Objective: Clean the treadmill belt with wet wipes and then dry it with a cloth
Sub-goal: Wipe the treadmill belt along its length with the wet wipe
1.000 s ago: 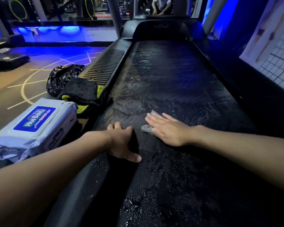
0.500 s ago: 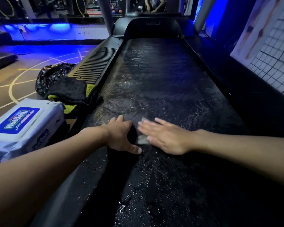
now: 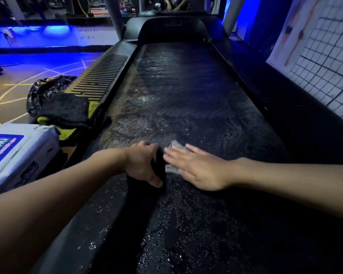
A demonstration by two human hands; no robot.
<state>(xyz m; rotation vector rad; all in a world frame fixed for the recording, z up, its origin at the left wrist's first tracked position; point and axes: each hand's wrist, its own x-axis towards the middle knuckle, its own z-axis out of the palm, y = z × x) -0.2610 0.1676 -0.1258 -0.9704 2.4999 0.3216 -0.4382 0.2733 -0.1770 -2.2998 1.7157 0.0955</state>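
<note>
While the right hand [image 3: 198, 169], fingers [image 3: 176, 157] flat, presses the wet wipe [image 3: 174, 144] onto the treadmill belt [image 3: 186, 86] at frame centre, the unpinched wipe may slide free; what the curled left hand [image 3: 143, 163] grasps is unclear.

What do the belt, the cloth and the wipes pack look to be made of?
Belt: dark, rubbery-looking sheet with a fine woven grain; it glistens in wet streaks and droplets.
Cloth: fluffy dark pile with yellow-green showing beneath it, matte, probably microfibre.
Pack: thin white plastic film, slightly glossy and creased, with a printed blue label.
</note>
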